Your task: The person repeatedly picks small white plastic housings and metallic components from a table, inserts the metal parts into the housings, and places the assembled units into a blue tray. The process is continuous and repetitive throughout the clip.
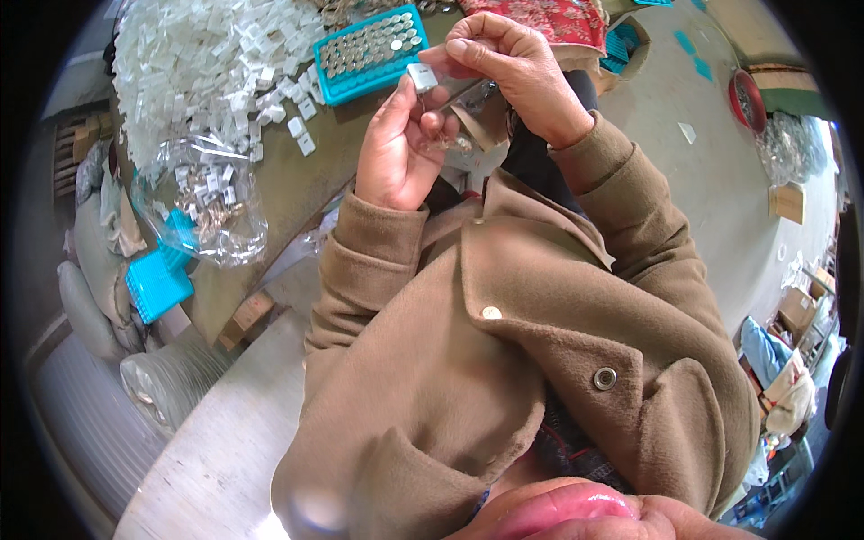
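Between the thumb and fingers of my left hand (396, 153) is a small white square piece (421, 78), with something thin hanging below it. My right hand (526, 76) is closed in a pinch just to the right of that piece; whatever its fingertips hold is too small to make out. Just beyond my hands lies a turquoise tray (329, 97) carrying rows of small round silvery pieces (373, 45). A large heap of similar white square pieces (202, 67) covers the table to the left, and a few (301, 135) lie loose near its edge.
A clear plastic bag (243, 238) with white and metallic pieces sits at the table's left, beside another turquoise tray (160, 286). Red floral cloth (549, 22) lies beyond my right hand. A red basin (747, 99) and cardboard box (788, 202) stand on the floor at right.
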Available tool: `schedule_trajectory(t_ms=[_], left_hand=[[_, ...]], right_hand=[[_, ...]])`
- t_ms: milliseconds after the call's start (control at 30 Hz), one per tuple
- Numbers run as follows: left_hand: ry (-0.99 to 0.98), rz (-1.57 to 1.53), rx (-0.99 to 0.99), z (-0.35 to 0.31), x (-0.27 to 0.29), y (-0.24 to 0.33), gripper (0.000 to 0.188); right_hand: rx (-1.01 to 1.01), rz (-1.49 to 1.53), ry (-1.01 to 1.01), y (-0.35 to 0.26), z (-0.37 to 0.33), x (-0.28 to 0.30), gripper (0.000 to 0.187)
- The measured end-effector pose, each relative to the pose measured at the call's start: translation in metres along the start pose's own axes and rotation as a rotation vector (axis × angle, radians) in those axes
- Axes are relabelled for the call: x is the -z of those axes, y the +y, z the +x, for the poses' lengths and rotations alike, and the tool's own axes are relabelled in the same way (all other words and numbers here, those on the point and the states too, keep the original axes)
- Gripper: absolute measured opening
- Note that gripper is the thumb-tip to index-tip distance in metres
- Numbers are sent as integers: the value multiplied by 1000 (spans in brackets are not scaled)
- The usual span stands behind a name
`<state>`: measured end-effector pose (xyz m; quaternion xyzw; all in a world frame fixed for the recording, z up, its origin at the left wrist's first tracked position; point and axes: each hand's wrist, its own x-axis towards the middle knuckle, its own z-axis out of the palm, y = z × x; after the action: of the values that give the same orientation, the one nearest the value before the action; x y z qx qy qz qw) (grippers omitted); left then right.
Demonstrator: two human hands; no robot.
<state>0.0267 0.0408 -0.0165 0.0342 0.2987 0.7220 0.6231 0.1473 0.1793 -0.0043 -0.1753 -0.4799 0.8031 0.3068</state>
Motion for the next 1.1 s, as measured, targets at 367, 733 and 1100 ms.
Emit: schedule_trajectory(t_ms=[367, 733, 1100], left_hand=[[9, 139, -106, -15, 0, -1, 24], [99, 128, -2, -27, 19, 14, 24], [214, 660, -166, -31, 16, 22, 18]], right_hand=[[174, -521, -184, 9, -12, -14, 12], [79, -583, -249, 11, -10, -24, 14], [186, -783, -418, 13, 7, -27, 10]])
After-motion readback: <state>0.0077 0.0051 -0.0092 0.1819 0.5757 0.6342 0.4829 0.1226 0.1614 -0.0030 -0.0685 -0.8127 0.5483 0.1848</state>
